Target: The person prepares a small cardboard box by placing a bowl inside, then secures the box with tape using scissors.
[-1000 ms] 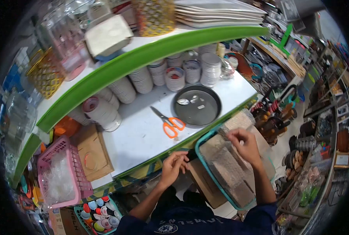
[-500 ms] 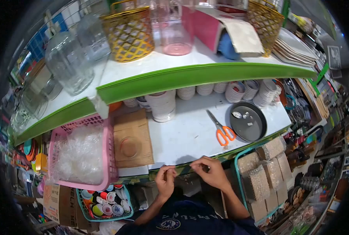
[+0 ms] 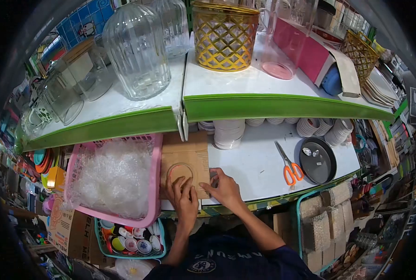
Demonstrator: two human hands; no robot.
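A flat piece of brown cardboard (image 3: pixel 184 151) lies on the white lower shelf, with a round ring of clear tape or plastic (image 3: pixel 180 171) on it. My left hand (image 3: pixel 183 196) rests over the cardboard's lower part, its fingers spread and touching the ring's lower edge. At the cardboard's right edge is my right hand (image 3: pixel 222 187), thumb and fingers bent around that edge. To the right, orange-handled scissors (image 3: pixel 289 167) lie beside a dark round pan (image 3: pixel 316 161) holding a few small items.
Left of the cardboard stands a pink basket (image 3: pixel 156 182) of clear plastic wrap. Stacked white bowls (image 3: pixel 229 134) stand behind. A green-edged upper shelf (image 3: pixel 282 107) holds glass jars (image 3: pixel 138 56) and a gold basket (image 3: pixel 224 39). Below are a teal basket (image 3: pixel 131 255) and a crate of wrapped blocks (image 3: pixel 317 217).
Both hands have moved from the shelf's front edge up to the cardboard, left hand onto it and right hand to its right edge. The view has shifted left.
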